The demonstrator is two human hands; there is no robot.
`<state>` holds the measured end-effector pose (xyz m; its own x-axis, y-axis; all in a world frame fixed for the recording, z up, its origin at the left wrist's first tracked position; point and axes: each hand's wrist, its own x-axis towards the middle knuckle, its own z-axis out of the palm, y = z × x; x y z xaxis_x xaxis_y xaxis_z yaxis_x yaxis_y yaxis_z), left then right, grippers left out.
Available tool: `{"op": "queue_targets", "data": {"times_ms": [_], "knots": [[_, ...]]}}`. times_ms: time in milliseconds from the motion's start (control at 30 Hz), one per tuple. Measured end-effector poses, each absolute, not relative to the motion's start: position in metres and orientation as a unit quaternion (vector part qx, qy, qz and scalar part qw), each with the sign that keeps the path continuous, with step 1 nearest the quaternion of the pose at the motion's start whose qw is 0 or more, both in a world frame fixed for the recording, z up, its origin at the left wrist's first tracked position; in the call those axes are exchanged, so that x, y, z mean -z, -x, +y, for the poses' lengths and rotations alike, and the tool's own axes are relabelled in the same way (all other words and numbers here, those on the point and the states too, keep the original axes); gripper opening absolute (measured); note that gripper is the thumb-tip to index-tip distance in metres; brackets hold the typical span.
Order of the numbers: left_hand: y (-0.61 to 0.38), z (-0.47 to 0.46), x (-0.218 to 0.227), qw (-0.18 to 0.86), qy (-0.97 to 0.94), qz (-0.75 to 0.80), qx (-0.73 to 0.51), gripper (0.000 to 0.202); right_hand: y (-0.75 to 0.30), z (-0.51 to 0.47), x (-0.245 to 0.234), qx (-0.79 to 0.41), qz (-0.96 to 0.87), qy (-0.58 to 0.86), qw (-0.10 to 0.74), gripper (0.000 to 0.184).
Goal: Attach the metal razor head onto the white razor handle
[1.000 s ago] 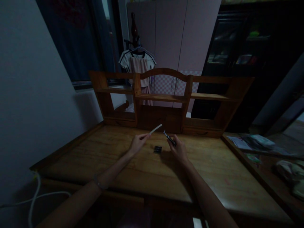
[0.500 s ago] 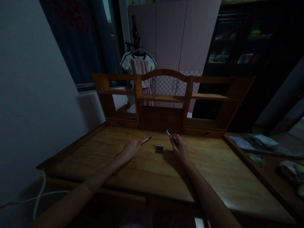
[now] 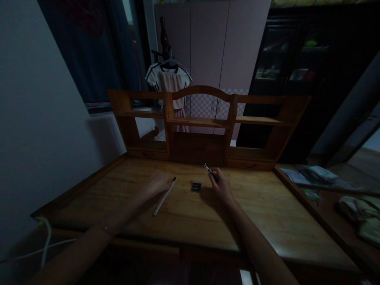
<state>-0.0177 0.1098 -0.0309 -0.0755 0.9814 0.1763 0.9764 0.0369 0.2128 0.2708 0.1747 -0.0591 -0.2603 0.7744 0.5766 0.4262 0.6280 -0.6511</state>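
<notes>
Small dark tool (image 3: 211, 172) is pinched in the right hand (image 3: 222, 187), tip towards eleven o'clock, best held steady; the left hand (image 3: 156, 183), beside the pale stick (image 3: 164, 196), cannot be judged open or closed.

The one camera sits on my head, above the near edge of the wooden desk (image 3: 267, 221), and faces forward and down across it. My forearms run in from the bottom corners, and my left hand (image 3: 156, 184) and right hand (image 3: 221, 188) land mid-frame, well out from the lens. The wide view takes in the shelf unit (image 3: 202, 122) at the far edge, the pink wardrobe (image 3: 208, 47) beyond, the wall (image 3: 35, 118) at left and a side table (image 3: 326, 190) at right.
</notes>
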Motion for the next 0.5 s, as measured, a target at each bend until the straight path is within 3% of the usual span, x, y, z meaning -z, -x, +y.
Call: {"op": "queue_targets", "data": {"times_ms": [167,333,500], "knots": [[-0.014,0.148,0.017,0.046,-0.758,0.606,-0.238,0.018,-0.27,0.182,0.064,-0.179,-0.771,0.404,0.458,0.023],[-0.046,0.169,0.048,0.138,-0.83,0.439,-0.316,0.013,-0.27,0.187,0.067,-0.184,-0.767,0.413,0.455,0.02],[-0.043,0.174,0.073,0.144,-0.831,0.428,-0.325,0.016,-0.268,0.187,0.065,-0.192,-0.773,0.41,0.445,0.019]]}}
